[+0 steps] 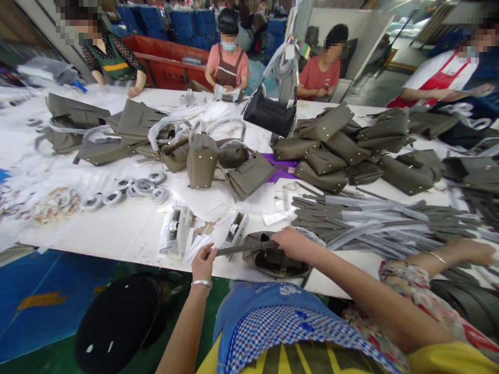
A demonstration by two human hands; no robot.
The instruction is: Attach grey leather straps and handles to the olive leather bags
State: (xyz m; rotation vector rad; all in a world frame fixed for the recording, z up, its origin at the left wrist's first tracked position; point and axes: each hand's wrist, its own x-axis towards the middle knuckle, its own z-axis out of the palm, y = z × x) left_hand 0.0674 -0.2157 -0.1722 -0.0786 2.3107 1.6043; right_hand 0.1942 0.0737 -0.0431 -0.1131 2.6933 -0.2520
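Between my two hands a grey-green strap [240, 248] is stretched out over the table's front edge. My left hand [203, 262] pinches its left end. The fingers of my right hand [290, 242] are closed round the strap's other part, above an olive handbag [268, 264]. That bag lies right in front of me with its dark opening facing up; small metal fittings show near its rim. Just beyond my left hand stand two tape dispensers, a left one [178, 231] and a right one [236, 228], with white paper strips [198, 248] between them.
Olive handbags pile up at the left [128, 130] and right [331, 145]. Many loose straps [382, 223] lie at right, near a co-worker's arm [444, 258]. Wrapped strap coils [144, 187] sit left. A black bag [270, 111] hangs mid-table. A black stool [117, 322] stands below left. Several people work opposite.
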